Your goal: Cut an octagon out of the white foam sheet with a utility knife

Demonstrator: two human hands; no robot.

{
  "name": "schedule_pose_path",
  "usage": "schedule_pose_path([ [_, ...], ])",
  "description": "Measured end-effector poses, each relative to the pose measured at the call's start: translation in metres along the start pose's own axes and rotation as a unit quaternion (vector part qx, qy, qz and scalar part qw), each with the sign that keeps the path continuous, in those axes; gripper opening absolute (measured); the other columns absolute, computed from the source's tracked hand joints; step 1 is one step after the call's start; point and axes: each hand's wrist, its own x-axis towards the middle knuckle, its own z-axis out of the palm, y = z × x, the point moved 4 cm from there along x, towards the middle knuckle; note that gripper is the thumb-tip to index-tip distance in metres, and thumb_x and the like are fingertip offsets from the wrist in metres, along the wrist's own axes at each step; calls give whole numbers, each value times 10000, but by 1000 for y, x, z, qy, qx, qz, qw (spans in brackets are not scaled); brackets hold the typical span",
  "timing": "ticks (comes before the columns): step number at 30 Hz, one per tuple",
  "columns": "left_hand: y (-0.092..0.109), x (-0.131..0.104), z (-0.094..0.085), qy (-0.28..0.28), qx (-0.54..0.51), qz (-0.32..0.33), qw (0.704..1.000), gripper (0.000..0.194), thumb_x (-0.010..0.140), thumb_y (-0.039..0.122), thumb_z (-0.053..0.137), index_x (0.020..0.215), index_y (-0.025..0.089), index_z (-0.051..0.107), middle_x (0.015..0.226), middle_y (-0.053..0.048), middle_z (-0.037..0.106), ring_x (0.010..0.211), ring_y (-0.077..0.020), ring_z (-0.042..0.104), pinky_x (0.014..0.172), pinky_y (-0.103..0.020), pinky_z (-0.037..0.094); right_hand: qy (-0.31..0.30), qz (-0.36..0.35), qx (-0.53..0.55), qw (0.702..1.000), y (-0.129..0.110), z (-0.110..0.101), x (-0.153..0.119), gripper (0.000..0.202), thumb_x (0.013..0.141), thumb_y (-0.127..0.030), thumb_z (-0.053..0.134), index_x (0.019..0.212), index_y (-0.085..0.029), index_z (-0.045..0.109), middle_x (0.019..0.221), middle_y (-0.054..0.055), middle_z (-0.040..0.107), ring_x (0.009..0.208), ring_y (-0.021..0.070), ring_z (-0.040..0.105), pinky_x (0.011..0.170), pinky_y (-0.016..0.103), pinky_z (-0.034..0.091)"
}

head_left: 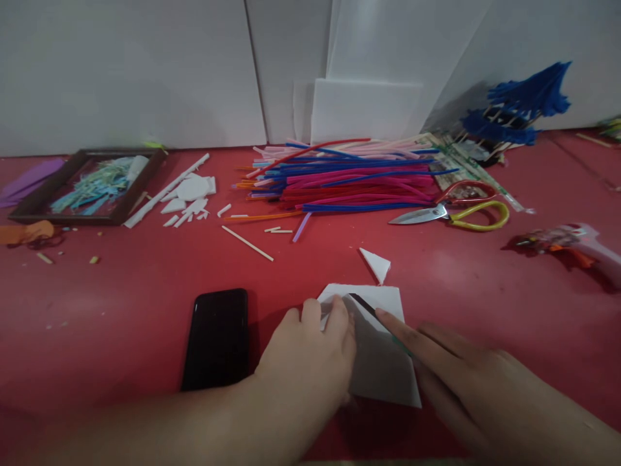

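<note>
A piece of white board [383, 372] lies on the red table in front of me, one upper corner cut slantwise. My left hand [310, 349] holds it down at the left, its fingers bent and pressed onto the surface. My right hand [451, 369] is closed around a craft knife [371, 309], index finger stretched along it. The dark blade touches the board near its top edge; most of the greenish handle is hidden by the hand. Just beyond the board lies a small white triangular offcut [376, 265]. A black phone [217, 340] rests left of my left hand.
Behind are bundled pipe cleaners [359, 184] and red-yellow scissors [449, 212]. A glue gun [567, 243] and blue umbrella-like model [524, 103] are at right. White scraps [194, 188] and a brown frame [92, 221] lie left; white panels [130, 71] stand at the back.
</note>
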Motion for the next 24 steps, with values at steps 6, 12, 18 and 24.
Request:
schedule_pose_path([
  [6,-2,-1,0,12,4,2,1000,733,884,496,751,1464,103,539,1573,-232,456,1070,-323,680,740,-386,633,-26,5,-9,1000,1,5,-3,879,791,-4,458,1635,-188,294,998,103,755,616,178,679,517,265,539],
  [12,-2,1,3,28,11,20,999,692,843,329,765,1447,76,542,1560,-258,453,1218,-368,651,899,-441,622,-63,23,-42,997,-2,12,-4,928,737,29,458,1630,-148,280,946,97,733,457,124,577,407,252,418],
  [18,0,5,7,59,34,58,996,705,794,298,771,1397,-1,561,1532,-313,442,1413,-408,485,1091,-482,516,-43,5,-34,998,-5,11,-4,943,723,31,441,1631,-129,241,929,84,721,541,153,636,450,264,447],
  [24,-1,8,6,52,20,68,996,780,769,336,809,1411,-16,541,1503,-340,460,1398,-423,493,1087,-499,512,-54,10,-31,998,-3,8,-6,949,741,28,452,1644,-160,231,964,91,729,580,155,637,474,248,451],
])
